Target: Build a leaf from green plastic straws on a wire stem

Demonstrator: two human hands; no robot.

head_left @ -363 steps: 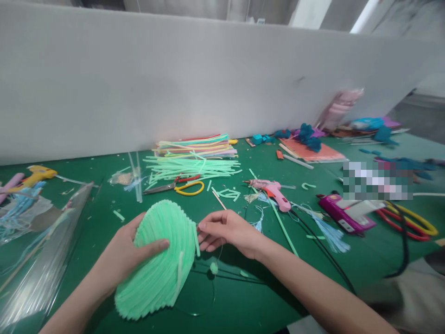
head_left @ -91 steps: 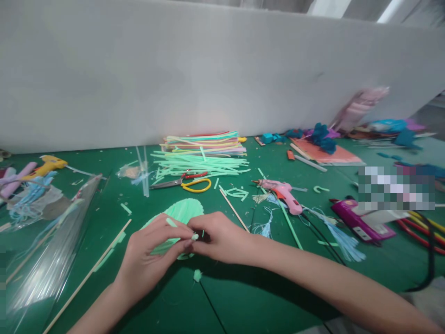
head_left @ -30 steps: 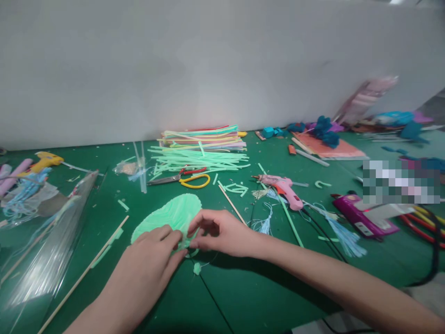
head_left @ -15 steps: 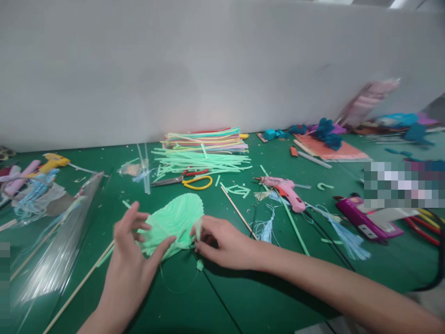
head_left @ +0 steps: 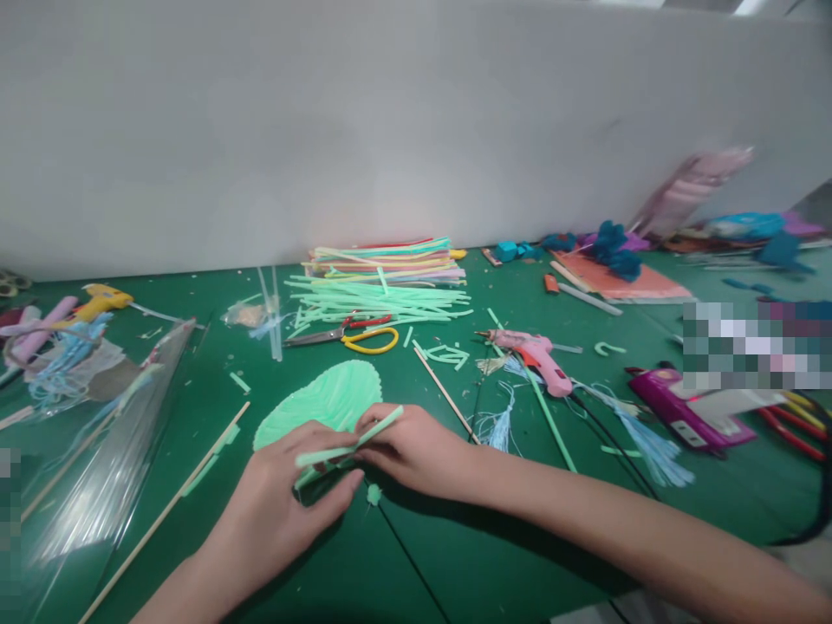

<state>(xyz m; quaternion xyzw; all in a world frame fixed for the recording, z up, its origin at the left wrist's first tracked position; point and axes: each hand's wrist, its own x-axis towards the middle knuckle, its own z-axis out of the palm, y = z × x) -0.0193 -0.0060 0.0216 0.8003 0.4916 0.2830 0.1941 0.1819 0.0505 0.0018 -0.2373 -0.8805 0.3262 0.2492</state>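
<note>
A light green leaf (head_left: pixel 321 403) made of fuzzy pipe cleaners lies tilted at the middle front of the table. My left hand (head_left: pixel 279 490) curls round its lower edge, fingers behind and thumb in front. A short green pipe cleaner (head_left: pixel 380 423) crosses from my left fingers over to my right hand (head_left: pixel 412 451). My right fingers are pinched together on it at the leaf's lower right edge, and the exact grip point is hidden. Just below hangs or lies a small green fuzzy tuft (head_left: pixel 373 495).
Behind the leaf lie scissors (head_left: pixel 367 340) and a pile of green pipe cleaners (head_left: pixel 383 302). A pink glue gun (head_left: pixel 536 355), blue tassel (head_left: pixel 500 425) and purple device (head_left: pixel 685 407) are to the right. A wooden stick (head_left: pixel 162 516) and clear plastic sleeves (head_left: pixel 123 468) lie left.
My left hand has moved right and down, from spread beside the leaf to curled round its lower edge. A green pipe cleaner now shows across both hands.
</note>
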